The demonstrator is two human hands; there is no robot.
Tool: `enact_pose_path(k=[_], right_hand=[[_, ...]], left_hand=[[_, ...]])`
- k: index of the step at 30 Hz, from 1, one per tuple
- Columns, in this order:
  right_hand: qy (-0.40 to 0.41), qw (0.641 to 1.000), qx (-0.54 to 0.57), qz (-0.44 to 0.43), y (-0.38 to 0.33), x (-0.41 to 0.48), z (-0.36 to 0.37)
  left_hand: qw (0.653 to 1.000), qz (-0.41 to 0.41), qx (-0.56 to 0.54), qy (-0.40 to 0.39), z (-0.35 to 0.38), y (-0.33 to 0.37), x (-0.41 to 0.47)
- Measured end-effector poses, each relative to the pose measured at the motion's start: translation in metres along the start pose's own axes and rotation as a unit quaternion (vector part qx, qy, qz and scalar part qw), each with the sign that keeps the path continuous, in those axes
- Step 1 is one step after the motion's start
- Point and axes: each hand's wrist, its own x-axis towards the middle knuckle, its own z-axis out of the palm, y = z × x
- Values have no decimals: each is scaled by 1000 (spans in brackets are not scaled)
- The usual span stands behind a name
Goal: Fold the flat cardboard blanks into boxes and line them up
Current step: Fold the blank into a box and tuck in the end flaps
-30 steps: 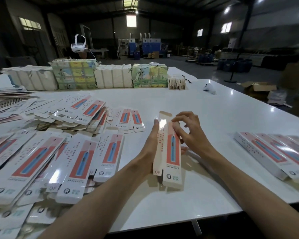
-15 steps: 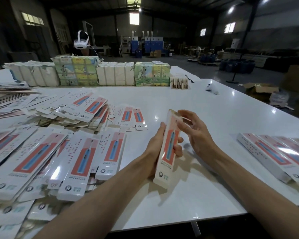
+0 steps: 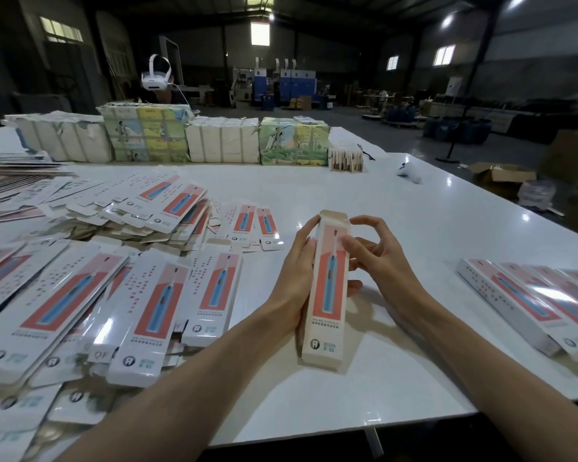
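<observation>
A long white-and-red toothbrush box stands tilted above the white table, its printed front facing me and its far end flap open. My left hand grips its left side, fingers wrapped behind. My right hand holds the right edge near the top, thumb on the front face and fingers curled above. Flat blanks of the same print lie in loose heaps at the left. A row of folded boxes lies side by side at the right edge.
Bundled paper stacks line the far side of the table, with a small pack of wooden sticks and a white object beyond. A person wearing a white headset sits behind them. An open carton lies on the floor at right.
The box has turned from edge-on to front face toward me and squared up. My right hand moved from its far end to its right edge.
</observation>
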Motion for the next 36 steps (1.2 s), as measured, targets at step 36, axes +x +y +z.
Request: enact_pose_path(k=[36], right_hand=[[14,991,125,47,-10,10,-8]], left_hand=[[984,-68,123,-108,-1,-6,0]])
